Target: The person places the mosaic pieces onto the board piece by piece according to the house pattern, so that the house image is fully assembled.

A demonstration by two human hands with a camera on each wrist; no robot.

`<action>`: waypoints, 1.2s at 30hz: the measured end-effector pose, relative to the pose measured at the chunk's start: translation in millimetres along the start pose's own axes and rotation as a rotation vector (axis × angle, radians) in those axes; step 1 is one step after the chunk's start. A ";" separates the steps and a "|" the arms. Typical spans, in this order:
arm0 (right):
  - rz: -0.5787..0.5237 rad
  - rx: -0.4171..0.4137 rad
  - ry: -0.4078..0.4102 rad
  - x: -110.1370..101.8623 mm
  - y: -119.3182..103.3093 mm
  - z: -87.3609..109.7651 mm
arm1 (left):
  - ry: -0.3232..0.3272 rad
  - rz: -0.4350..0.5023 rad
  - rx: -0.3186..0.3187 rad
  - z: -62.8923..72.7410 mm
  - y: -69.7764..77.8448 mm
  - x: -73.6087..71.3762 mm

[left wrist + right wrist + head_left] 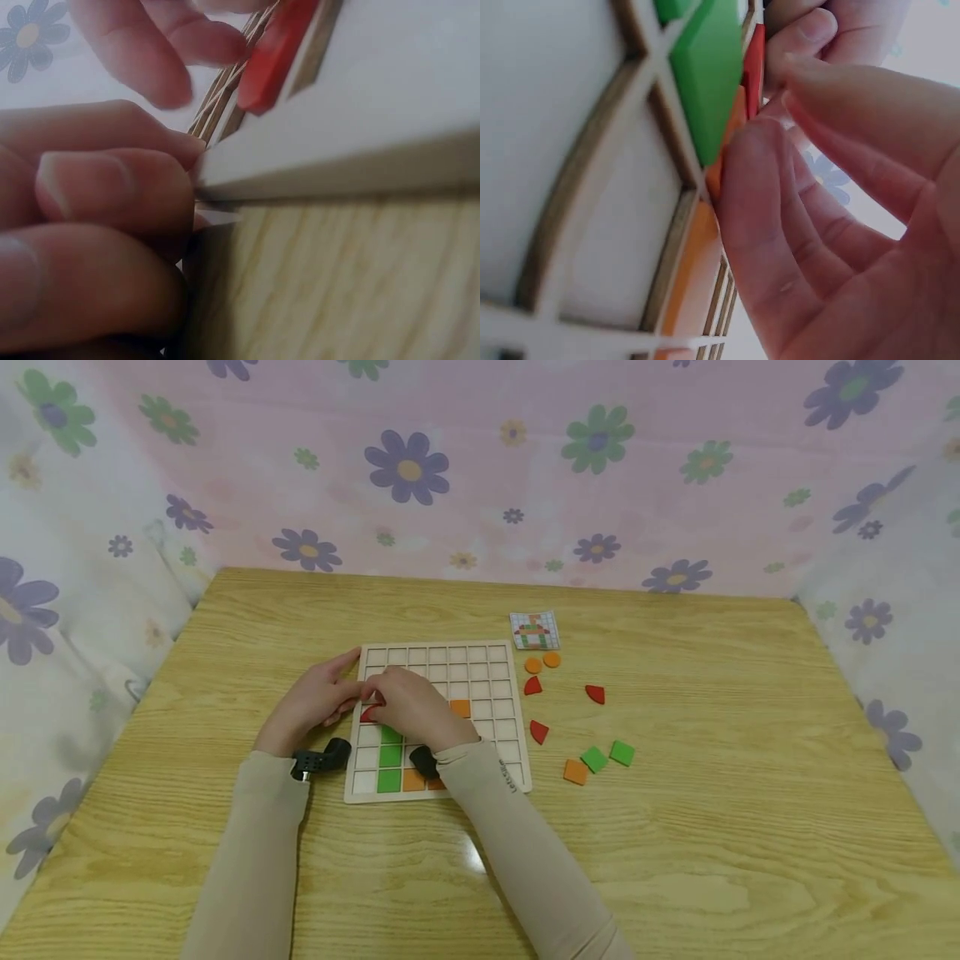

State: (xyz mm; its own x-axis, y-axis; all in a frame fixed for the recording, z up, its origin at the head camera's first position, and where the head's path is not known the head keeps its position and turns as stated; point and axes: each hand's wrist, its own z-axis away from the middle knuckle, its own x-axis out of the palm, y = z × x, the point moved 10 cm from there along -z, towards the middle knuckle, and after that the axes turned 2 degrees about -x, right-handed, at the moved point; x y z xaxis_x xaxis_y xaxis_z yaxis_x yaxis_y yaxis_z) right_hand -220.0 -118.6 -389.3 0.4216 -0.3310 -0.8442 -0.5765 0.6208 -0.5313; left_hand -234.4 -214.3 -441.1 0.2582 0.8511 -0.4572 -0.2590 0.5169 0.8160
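Note:
A light wooden grid board [521, 718] lies on the table. At its left edge my left hand [311, 702] rests, fingertips touching the side of the frame. Over the board's left half reaches my right hand [416, 706], its fingertips beside a red quarter-circle tile [368, 715] in the leftmost column. In the right wrist view the thumb and fingers stand apart near that red tile [756, 71], with no tile between them. Green square tiles [390, 756] fill several cells in one column. Orange square tiles [460, 708] sit in other cells, partly hidden by the right hand.
Right of the board lie orange discs [533, 666], red quarter-circle tiles [595, 694], green squares [622, 752] and an orange square [576, 772]. A small pattern card [535, 631] lies behind them. Flowered cloth [480, 468] borders the wooden table [712, 827].

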 end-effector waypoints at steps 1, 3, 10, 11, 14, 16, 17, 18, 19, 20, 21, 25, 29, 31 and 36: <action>-0.007 0.001 -0.003 -0.7 0.5 1.4 | -0.004 0.002 0.000 -0.3 -0.2 0.7; -0.009 -0.002 -0.006 -3.1 1.1 4.6 | -0.006 -0.003 0.001 -0.8 -0.4 0.9; 0.012 -0.014 -0.007 -13.2 9.3 22.9 | -0.002 -0.020 0.012 -2.5 -0.6 0.3; 0.011 -0.017 -0.007 -14.5 10.4 25.5 | -0.003 -0.018 0.014 -2.5 -0.5 0.5; 0.016 -0.014 -0.011 -18.4 14.0 33.4 | -0.001 -0.014 0.015 -2.4 -0.8 0.4; 0.013 -0.003 -0.018 -20.4 17.0 37.7 | -0.007 -0.021 0.011 -2.3 -1.3 0.5; 0.013 0.002 -0.020 -21.4 18.6 39.8 | -0.010 -0.027 0.007 -2.1 -1.5 0.7; 0.017 0.010 -0.021 -22.5 20.5 42.0 | -0.015 -0.031 0.006 -2.2 -1.5 0.9; 0.022 0.019 -0.022 -23.4 22.7 44.1 | -0.017 -0.033 0.003 -2.4 -1.7 1.2; 0.024 0.028 -0.023 -24.1 25.5 46.3 | -0.022 -0.037 0.002 -2.4 -1.4 1.6; 0.024 0.036 -0.022 -25.1 28.2 48.3 | -0.023 -0.038 -0.001 -2.4 -1.3 1.8; 0.016 0.056 -0.011 -30.2 40.1 58.4 | -0.024 -0.038 0.004 -2.4 -0.6 1.9; 0.024 0.081 0.004 -36.9 53.5 69.7 | -0.027 -0.038 0.009 -1.7 0.1 2.6; 0.034 0.100 0.014 -39.7 60.8 75.0 | -0.025 -0.034 0.004 -1.7 -0.3 2.8; 0.006 0.158 0.025 -44.9 79.2 88.2 | -0.023 -0.038 0.000 -1.7 -0.4 3.0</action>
State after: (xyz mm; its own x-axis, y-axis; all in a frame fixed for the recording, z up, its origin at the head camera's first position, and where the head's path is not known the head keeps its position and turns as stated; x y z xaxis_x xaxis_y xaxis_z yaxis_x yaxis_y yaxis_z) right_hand -222.8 8.1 -387.2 0.4002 -0.3434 -0.8497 -0.4603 0.7264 -0.5104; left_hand -235.2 -211.8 -443.4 0.2890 0.8284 -0.4798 -0.2486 0.5489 0.7981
